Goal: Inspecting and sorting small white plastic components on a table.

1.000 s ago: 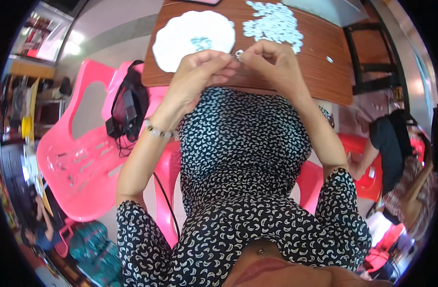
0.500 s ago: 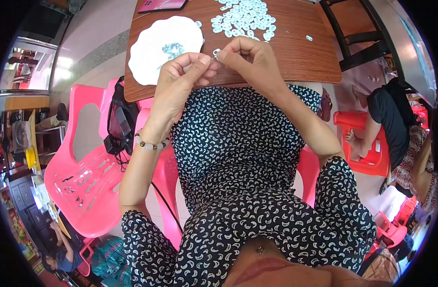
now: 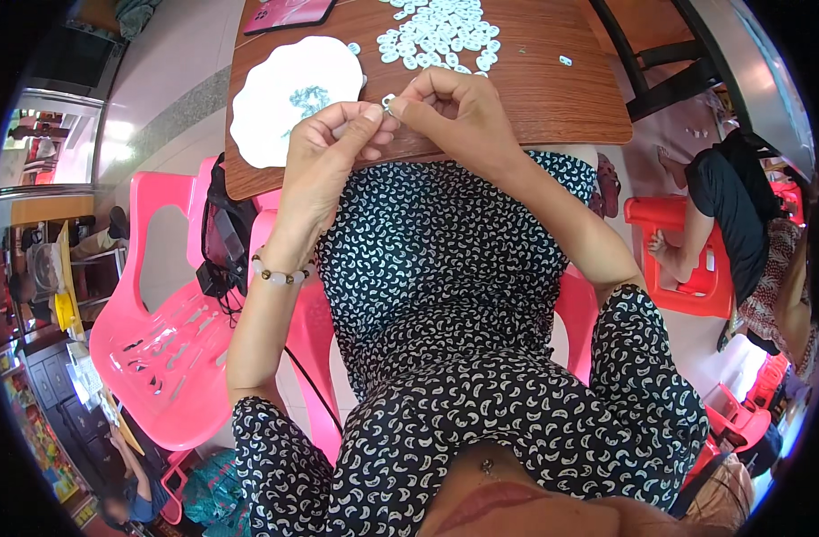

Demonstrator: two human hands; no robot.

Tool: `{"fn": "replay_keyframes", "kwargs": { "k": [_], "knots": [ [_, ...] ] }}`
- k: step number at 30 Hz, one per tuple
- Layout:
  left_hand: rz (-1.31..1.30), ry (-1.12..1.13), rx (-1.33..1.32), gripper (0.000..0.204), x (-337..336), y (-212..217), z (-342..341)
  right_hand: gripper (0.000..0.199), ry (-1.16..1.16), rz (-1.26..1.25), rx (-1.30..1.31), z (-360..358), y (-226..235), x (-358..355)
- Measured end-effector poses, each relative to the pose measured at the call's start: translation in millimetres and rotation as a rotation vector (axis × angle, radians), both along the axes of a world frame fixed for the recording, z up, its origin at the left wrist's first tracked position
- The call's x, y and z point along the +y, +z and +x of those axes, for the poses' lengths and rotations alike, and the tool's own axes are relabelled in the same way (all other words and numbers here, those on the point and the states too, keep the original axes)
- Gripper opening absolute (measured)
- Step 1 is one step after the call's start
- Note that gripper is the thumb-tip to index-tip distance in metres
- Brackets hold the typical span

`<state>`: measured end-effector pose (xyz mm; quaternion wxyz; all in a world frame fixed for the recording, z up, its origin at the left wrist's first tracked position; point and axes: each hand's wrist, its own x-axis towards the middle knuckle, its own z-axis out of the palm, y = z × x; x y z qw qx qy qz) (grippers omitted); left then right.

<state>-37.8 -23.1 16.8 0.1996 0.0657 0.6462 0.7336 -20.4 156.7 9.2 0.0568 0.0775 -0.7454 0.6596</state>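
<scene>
A pink chair (image 3: 163, 349) is seen at far left, a black bag (image 3: 221, 246) hung beside it. A white scalloped plate (image 3: 293, 94) is set on the wooden surface (image 3: 552, 98). The left hand (image 3: 333, 152) is pinched shut, fingertips meeting the right hand (image 3: 449, 112), also pinched; a small white piece (image 3: 389, 101) is gripped between both, above the surface's near edge. A pile of white pieces (image 3: 441, 31) is spread further back.

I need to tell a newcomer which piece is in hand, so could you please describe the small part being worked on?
Start at the brown wooden table and find its near edge. There the left hand and right hand meet, pinching one tiny pale ring-shaped piece between their fingers. Unlike the heap of similar small white pieces lying farther back, it is lifted and held.
</scene>
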Motion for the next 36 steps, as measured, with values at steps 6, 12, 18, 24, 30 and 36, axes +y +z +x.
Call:
{"fn": "replay_keyframes", "kwargs": {
  "k": [6, 12, 18, 24, 30, 36],
  "knots": [
    [-0.032, 0.031, 0.03, 0.019, 1.1, -0.9, 2.0, 0.013, 0.012, 0.09, 0.095, 0.4, -4.3, 0.8],
    [-0.053, 0.066, 0.028, 0.017, 3.0, -1.6, 4.0, 0.018, 0.009, 0.113, 0.118, -1.3, -3.9, 1.5],
    [-0.042, 0.052, 0.037, 0.017, 4.6, -5.2, 3.9, 0.019, 0.058, 0.075, 0.042, -2.5, -6.3, 5.3],
    [-0.012, 0.026, 0.023, 0.021, 3.5, -6.9, 3.6, 0.021, 0.078, 0.049, 0.02, -4.2, -6.2, 6.6],
    [0.01, 0.03, -0.039, 0.026, 1.3, -5.5, 4.7, 0.019, 0.066, -0.003, -0.083, -4.3, -7.8, 7.8],
    [0.082, 0.103, -0.111, 0.02, -3.5, -5.9, 5.8, 0.019, 0.043, -0.012, -0.074, -3.7, -5.2, 9.4]
  ]
}}
